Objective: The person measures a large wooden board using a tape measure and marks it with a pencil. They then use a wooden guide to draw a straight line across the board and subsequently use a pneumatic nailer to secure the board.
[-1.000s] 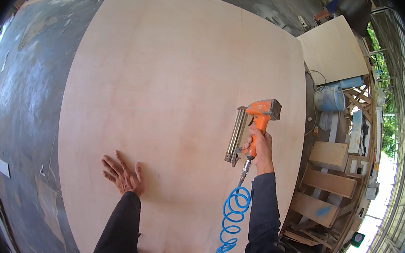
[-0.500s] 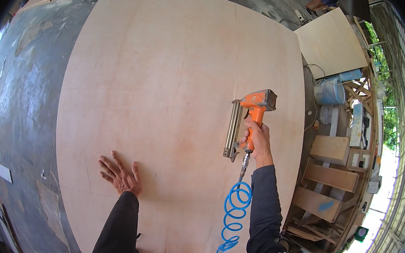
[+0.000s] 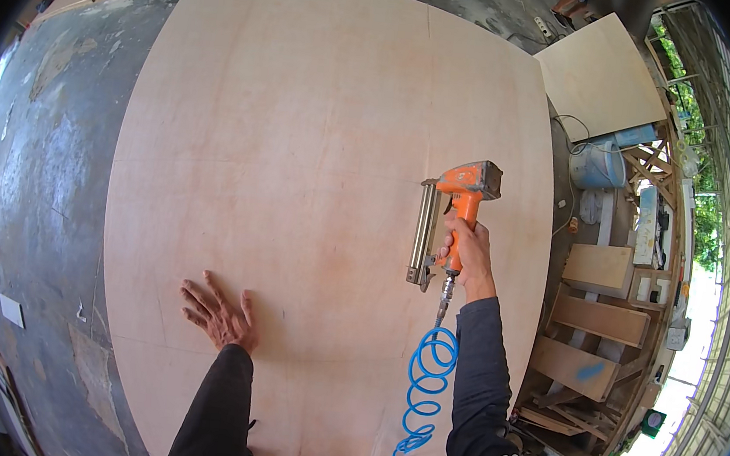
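Note:
A large pale plywood sheet spreads out before me. My left hand rests on its near left part with the fingers spread, holding nothing. Toward the sheet's right side, my right hand is wrapped round the handle of an orange pneumatic nail gun. The gun's long metal magazine lies to the left of the handle, and its nose points left over the sheet. I cannot tell whether the nose touches the wood. From the handle's base a coiled blue air hose runs down toward the lower edge.
Right of the sheet stand a blue bucket, several wooden boxes and boards, and loose offcuts. A smaller plywood panel lies at the far right corner. Grey concrete floor stretches along the left. A person's foot shows at the far right.
The view has shifted very slightly, moving everything a few pixels to the right. Both hands and the nail gun keep their places on the sheet.

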### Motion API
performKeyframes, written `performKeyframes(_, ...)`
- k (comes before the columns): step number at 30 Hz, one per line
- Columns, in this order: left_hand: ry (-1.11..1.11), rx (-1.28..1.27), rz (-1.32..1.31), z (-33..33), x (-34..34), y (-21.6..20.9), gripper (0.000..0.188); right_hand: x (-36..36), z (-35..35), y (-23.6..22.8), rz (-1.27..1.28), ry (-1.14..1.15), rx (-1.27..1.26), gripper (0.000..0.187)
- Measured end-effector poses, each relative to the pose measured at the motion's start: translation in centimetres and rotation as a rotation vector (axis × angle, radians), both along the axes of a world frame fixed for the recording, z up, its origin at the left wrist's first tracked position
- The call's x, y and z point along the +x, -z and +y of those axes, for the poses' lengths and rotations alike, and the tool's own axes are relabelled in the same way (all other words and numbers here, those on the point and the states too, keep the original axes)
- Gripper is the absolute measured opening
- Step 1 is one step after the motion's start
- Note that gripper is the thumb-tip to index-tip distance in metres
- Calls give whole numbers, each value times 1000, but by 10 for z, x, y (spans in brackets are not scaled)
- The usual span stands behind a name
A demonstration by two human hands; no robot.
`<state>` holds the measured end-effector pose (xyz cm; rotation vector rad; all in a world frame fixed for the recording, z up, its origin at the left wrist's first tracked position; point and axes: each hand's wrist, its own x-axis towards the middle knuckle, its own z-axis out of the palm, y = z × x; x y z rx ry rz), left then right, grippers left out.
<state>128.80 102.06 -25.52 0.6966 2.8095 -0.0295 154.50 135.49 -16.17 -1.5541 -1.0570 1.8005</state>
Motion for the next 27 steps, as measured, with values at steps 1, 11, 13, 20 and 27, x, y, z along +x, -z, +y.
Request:
performKeyframes(1, 3, 6, 8, -1, 0, 2, 89, -1, 0, -1, -4, -3, -1, 16)
performKeyframes(11, 1, -2, 6, -1, -1, 3, 88, -2, 2, 0, -26, -4, 14, 15)
performKeyframes(13, -2, -7, 2, 0, -2, 2, 88, -3, 1, -1, -26, -7, 13, 15)
performKeyframes(20, 12, 26, 18, -1, 0, 4, 88, -2, 2, -2, -40, -2, -1, 16)
performKeyframes(27, 9, 17, 16, 0, -1, 1, 88, -5, -1, -6, -27, -11, -6, 17)
